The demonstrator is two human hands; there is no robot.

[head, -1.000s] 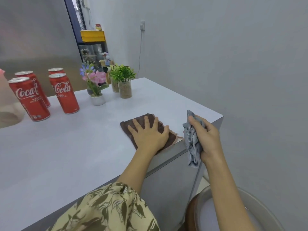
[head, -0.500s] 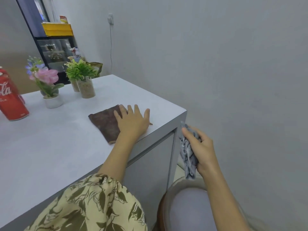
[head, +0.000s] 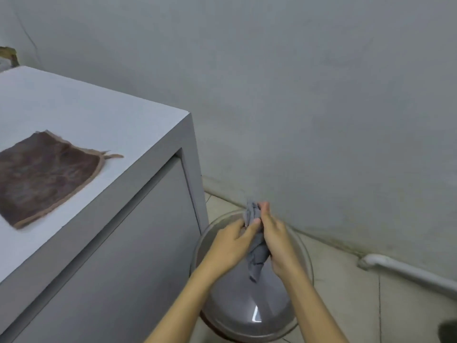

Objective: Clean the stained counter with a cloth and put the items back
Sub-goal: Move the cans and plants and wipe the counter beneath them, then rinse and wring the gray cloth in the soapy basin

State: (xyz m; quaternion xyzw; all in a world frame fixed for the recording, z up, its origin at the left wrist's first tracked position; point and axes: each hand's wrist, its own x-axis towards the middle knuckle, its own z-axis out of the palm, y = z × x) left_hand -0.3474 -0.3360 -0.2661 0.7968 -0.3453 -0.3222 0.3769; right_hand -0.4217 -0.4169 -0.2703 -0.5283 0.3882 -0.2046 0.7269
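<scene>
Grey cloth (head: 256, 253) gripped by both hands, over basin (head: 303, 246)

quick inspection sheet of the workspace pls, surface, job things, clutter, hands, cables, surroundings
surface: white counter; no stain visible in the part in view
job's things: brown cloth lies flat on the counter near its front edge; grey cloth held bunched above a metal basin on the floor
clutter: nothing seen
hands: left hand and right hand both grip the grey cloth
cables: thin wire runs down the wall behind the counter
surroundings: grey wall, tiled floor, white pipe along the wall base
</scene>
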